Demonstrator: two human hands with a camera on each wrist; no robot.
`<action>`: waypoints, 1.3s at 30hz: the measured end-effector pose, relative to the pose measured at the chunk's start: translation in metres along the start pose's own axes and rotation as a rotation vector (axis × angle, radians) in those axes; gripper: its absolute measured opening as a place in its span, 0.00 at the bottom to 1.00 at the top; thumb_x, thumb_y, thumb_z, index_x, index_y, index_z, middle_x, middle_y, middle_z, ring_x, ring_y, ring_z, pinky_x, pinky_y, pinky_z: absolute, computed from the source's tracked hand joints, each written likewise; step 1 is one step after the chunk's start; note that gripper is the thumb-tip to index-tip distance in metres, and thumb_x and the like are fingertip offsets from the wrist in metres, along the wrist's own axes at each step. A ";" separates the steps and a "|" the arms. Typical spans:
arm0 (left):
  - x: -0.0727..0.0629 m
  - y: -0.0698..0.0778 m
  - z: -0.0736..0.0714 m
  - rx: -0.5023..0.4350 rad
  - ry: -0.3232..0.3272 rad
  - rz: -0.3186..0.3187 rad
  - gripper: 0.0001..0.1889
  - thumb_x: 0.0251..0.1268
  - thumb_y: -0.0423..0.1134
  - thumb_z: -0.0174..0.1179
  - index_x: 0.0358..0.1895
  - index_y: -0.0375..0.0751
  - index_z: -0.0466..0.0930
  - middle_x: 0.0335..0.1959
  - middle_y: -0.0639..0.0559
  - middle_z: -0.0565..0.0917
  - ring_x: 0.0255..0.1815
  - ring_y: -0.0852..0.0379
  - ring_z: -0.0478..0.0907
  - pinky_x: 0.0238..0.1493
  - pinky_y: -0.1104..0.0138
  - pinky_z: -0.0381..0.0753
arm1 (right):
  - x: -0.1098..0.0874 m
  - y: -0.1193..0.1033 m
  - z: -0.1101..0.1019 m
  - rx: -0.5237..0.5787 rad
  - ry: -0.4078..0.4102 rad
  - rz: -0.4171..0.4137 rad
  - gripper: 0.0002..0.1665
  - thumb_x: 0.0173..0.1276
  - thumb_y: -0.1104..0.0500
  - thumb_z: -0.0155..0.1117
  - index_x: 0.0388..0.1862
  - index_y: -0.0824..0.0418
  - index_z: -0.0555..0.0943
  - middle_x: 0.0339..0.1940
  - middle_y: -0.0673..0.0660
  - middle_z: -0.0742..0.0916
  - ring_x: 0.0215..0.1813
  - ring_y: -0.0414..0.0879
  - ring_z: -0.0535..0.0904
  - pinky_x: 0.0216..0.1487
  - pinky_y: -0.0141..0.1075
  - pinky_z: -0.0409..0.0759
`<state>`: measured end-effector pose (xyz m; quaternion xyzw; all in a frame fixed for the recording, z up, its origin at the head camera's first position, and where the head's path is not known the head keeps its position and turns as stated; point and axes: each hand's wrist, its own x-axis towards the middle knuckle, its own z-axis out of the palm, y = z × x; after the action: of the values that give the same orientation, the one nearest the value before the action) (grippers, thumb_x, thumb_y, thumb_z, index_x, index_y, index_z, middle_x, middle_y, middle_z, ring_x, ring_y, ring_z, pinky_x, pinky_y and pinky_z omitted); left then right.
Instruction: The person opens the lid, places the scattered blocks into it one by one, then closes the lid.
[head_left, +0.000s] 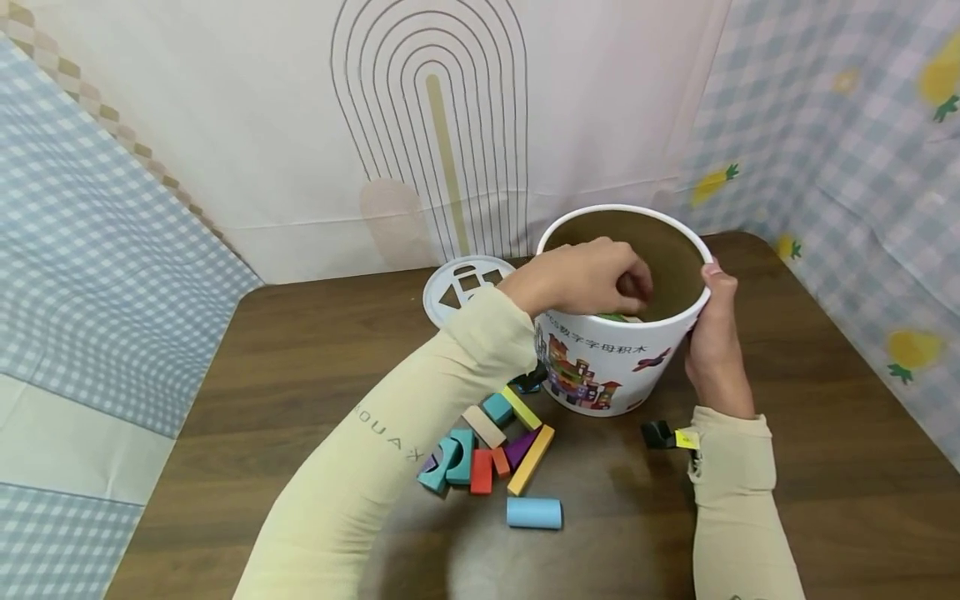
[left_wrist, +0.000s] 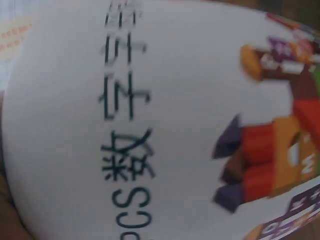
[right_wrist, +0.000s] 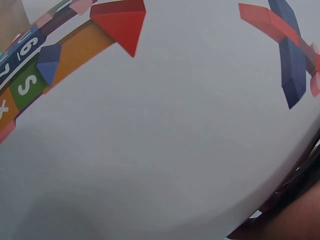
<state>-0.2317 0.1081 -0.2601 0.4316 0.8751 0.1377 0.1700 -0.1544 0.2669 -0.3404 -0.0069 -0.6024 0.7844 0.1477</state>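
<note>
A white bucket [head_left: 600, 358] with printed toy blocks and Chinese lettering stands on the table, tilted a little. My right hand [head_left: 718, 333] grips its right side, the thumb at the rim. My left hand [head_left: 592, 275] reaches over the near left rim into the bucket with bent fingers. Just below those fingers a bit of a green block [head_left: 613, 317] shows; whether the fingers pinch anything is hidden. Both wrist views are filled by the printed bucket wall, seen as lettering [left_wrist: 127, 100] in the left one and a red printed triangle [right_wrist: 122, 22] in the right.
Loose wooden blocks lie left of the bucket, among them a yellow bar [head_left: 531, 460], a purple triangle [head_left: 521, 447], a red block [head_left: 482, 472] and teal arches [head_left: 461, 458]. A blue cylinder [head_left: 534, 512] lies nearer. A white lid with cut-out shapes [head_left: 435, 292] is behind my left arm.
</note>
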 end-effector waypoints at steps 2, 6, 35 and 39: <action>-0.003 0.001 0.002 -0.015 0.136 0.028 0.12 0.80 0.47 0.59 0.57 0.52 0.88 0.47 0.64 0.88 0.46 0.70 0.81 0.51 0.72 0.77 | 0.010 0.014 -0.011 0.003 -0.012 -0.036 0.29 0.79 0.44 0.39 0.68 0.55 0.75 0.60 0.53 0.78 0.61 0.43 0.73 0.62 0.32 0.67; -0.013 0.002 0.008 -0.039 0.321 0.108 0.13 0.82 0.45 0.56 0.58 0.47 0.85 0.50 0.61 0.86 0.48 0.69 0.80 0.53 0.77 0.75 | 0.021 0.031 -0.025 0.016 -0.036 -0.056 0.28 0.80 0.42 0.39 0.67 0.51 0.76 0.60 0.52 0.79 0.59 0.43 0.74 0.59 0.32 0.69; -0.222 -0.067 0.105 0.052 0.498 -0.085 0.18 0.77 0.49 0.64 0.63 0.49 0.83 0.64 0.54 0.80 0.65 0.56 0.77 0.62 0.55 0.82 | 0.015 0.029 -0.021 -0.033 -0.027 -0.030 0.28 0.81 0.40 0.38 0.68 0.50 0.74 0.63 0.51 0.74 0.63 0.44 0.67 0.65 0.38 0.58; -0.242 -0.081 0.127 0.064 0.375 -0.193 0.18 0.74 0.43 0.67 0.64 0.48 0.82 0.61 0.54 0.82 0.58 0.55 0.83 0.50 0.55 0.87 | 0.015 0.028 -0.020 -0.024 -0.028 -0.025 0.28 0.81 0.40 0.38 0.68 0.50 0.74 0.63 0.51 0.74 0.63 0.44 0.67 0.65 0.38 0.58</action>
<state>-0.0981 -0.1221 -0.3630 0.3175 0.9327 0.1709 0.0027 -0.1713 0.2829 -0.3697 0.0098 -0.6139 0.7751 0.1492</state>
